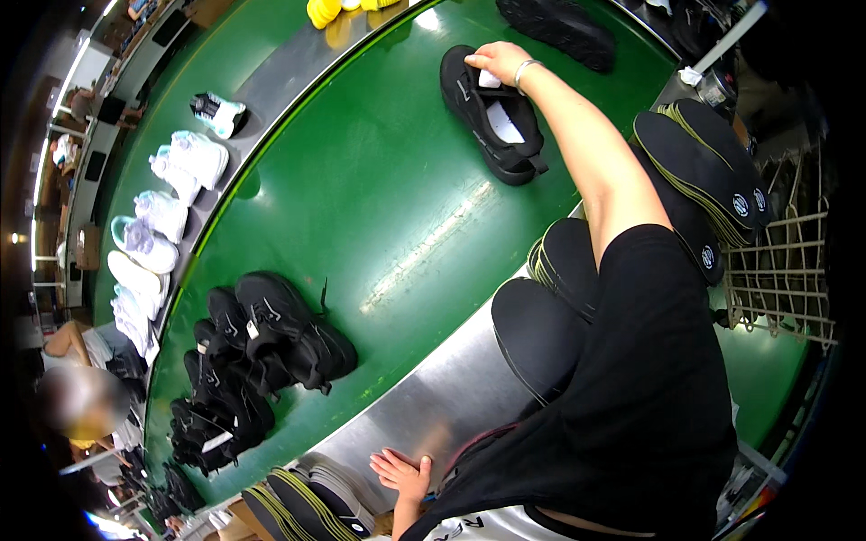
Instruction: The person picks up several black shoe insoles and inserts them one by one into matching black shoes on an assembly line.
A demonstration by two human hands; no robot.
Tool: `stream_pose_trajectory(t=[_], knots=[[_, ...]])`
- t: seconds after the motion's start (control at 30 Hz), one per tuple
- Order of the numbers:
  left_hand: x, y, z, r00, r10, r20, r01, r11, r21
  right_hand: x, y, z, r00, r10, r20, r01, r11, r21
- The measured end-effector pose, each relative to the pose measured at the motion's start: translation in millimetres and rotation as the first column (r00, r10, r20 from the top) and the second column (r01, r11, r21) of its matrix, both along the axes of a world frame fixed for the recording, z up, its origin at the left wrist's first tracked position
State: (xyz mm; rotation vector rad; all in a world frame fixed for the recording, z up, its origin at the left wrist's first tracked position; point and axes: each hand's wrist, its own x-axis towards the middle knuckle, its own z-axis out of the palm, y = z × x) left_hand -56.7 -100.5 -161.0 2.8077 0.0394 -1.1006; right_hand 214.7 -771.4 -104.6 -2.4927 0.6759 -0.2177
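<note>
At the far side of the green belt, my right hand [502, 63] is closed on the tongue area of a black shoe [469, 101]. Inside that shoe a white piece shows, and its heel loop points toward me. My left hand [400, 474] lies with fingers spread on the metal ledge [424, 401], holding nothing. Close to it stand stacks of insoles [307, 500], black with yellow-green edges and some grey. Under my right arm, more black insoles [538, 329] lie on the ledge.
Several black shoes [284, 325] sit together on the belt [361, 198] at left. White shoes [162, 216] line the far metal rail. Another dark pair [559, 32] is at the top. Insole stacks [695, 167] and a wire rack [780, 261] stand at right. A person [77, 361] sits far left.
</note>
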Motion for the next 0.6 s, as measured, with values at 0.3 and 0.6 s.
stream_pose_trajectory(t=[0.3, 0.6], knots=[[7, -13, 8, 1.0, 0.001, -0.014, -0.001, 1.0, 0.021, 3, -6, -9, 0.999, 0.042, 0.002, -0.042, 0.996, 0.075], [3, -7, 5, 1.0, -0.001, -0.004, 0.001, 1.0, 0.016, 2, -4, -11, 0.997, 0.079, 0.021, -0.08, 0.995, 0.054]])
